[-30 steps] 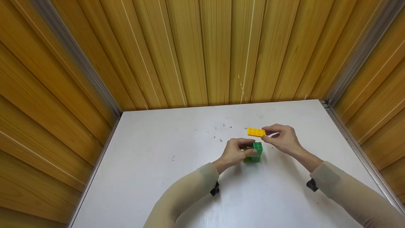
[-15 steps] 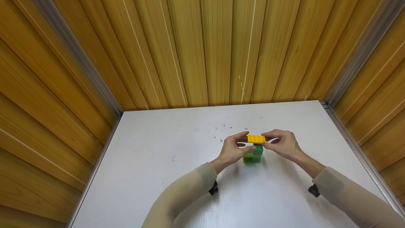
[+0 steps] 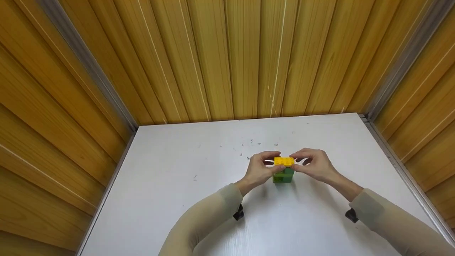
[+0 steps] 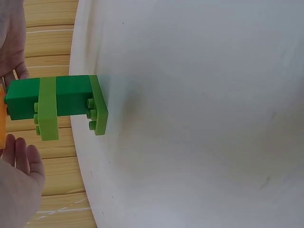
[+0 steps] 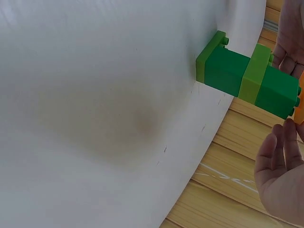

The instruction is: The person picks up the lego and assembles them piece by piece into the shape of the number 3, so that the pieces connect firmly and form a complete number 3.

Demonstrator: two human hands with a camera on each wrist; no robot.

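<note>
A flat yellow building brick (image 3: 284, 161) with studs lies level over the top of a stack of green building bricks (image 3: 288, 175). At its left end, the thumb and fingers of my left hand (image 3: 259, 168) hold it. My right hand (image 3: 317, 164) pinches the right end. In the left wrist view, the stack stands upright on the table, with dark green blocks (image 4: 73, 95) alternating with flat light green bricks (image 4: 48, 109) that jut out to one side. The yellow brick's edge (image 5: 299, 107) looks orange in the right wrist view, right at the top studs.
The stack stands on a white table (image 3: 170, 185) marked with small dark specks (image 3: 249, 157). Wood-patterned panels (image 3: 213, 64) rise along the back and sides, with metal strips (image 3: 89, 64) at the corners. A black wrist camera (image 3: 352, 215) sits under the right sleeve.
My right hand has brought the yellow brick down and slightly left onto the stack's top. My left hand has moved from beside the upper green block to the yellow brick's left end.
</note>
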